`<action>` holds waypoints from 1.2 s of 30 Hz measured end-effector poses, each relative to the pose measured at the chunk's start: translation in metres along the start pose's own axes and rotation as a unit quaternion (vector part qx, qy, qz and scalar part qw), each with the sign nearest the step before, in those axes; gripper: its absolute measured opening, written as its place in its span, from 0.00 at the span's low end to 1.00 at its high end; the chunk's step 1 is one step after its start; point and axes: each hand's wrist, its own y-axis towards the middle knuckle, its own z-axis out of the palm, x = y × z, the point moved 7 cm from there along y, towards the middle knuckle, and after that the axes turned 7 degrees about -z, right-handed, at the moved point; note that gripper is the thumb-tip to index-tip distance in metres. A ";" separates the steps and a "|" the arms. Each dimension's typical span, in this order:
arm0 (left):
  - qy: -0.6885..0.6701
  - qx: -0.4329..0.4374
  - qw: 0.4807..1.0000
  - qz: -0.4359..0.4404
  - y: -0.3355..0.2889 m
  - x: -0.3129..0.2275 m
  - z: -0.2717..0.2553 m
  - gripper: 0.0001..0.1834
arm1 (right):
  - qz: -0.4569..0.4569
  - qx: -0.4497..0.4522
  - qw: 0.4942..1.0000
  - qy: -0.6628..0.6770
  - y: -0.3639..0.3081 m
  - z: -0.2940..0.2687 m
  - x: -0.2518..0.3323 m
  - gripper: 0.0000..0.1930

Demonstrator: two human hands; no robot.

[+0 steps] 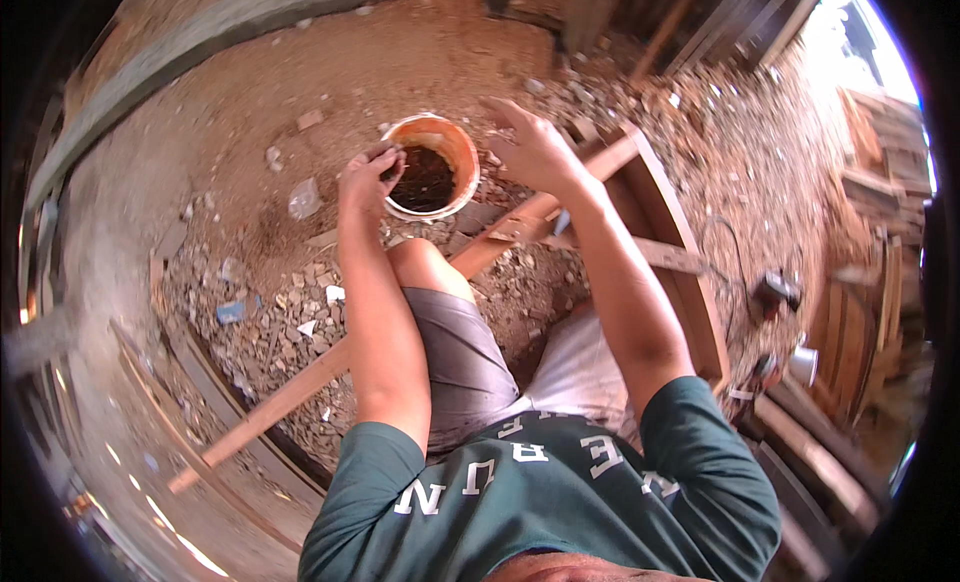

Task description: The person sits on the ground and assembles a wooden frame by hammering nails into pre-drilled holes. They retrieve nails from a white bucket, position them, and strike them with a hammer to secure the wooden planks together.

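A white bucket (462,142) with an orange-stained inner wall stands on the dirt in front of my knees. Dark brown loose matter (422,182) lies at its bottom. My left hand (368,179) is at the bucket's left rim, its fingers curled together over the opening. Whatever those fingertips hold, if anything, is too small to make out. To the right of the bucket, my right hand (530,147) hangs in the air with its fingers spread and nothing in them. Below that forearm lies a wooden frame (655,197) of joined boards.
A long wooden strip (270,407) slants under my left forearm across rubble. Clear crumpled plastic (304,198) lies left of the bucket. At the right are a corded power tool (775,292) and stacked planks (870,322). A grey beam (190,57) curves along the far left.
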 end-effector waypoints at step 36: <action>-0.182 0.137 0.963 -0.142 -0.175 0.068 0.172 0.11 | 0.307 0.045 0.923 -0.226 -0.343 -0.046 -0.226 0.36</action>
